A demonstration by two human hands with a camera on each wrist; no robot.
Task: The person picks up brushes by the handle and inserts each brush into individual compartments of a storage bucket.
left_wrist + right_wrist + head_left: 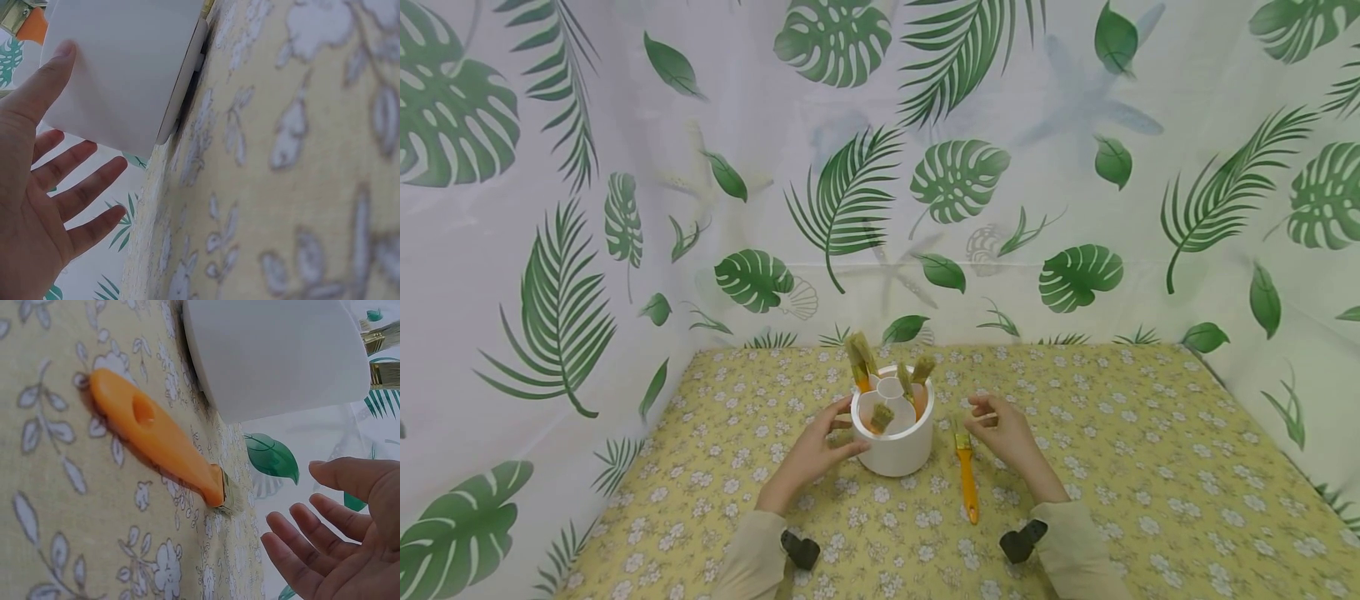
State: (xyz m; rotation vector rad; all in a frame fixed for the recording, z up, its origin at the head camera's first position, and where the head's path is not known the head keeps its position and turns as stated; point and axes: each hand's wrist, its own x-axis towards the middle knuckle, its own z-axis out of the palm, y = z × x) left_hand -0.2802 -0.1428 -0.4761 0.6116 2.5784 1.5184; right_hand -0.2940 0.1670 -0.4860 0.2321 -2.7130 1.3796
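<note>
A white round holder (895, 454) with inner compartments stands on the table, bristle ends of several paintbrushes (882, 417) poking out of its top. At its left side is my left hand (820, 446); in the left wrist view the thumb (59, 65) lies against the white wall and the other fingers are spread loosely beside it. A paintbrush with an orange handle (967, 483) lies on the cloth to the right of the holder, bristles pointing away from me. My right hand (1006, 432) hovers beside those bristles, fingers relaxed and holding nothing.
A yellow flowered cloth (1150, 483) covers the table. Behind and to the sides hangs a white curtain (880, 308) printed with green leaves. Black wrist cameras (801, 550) sit on both sleeves.
</note>
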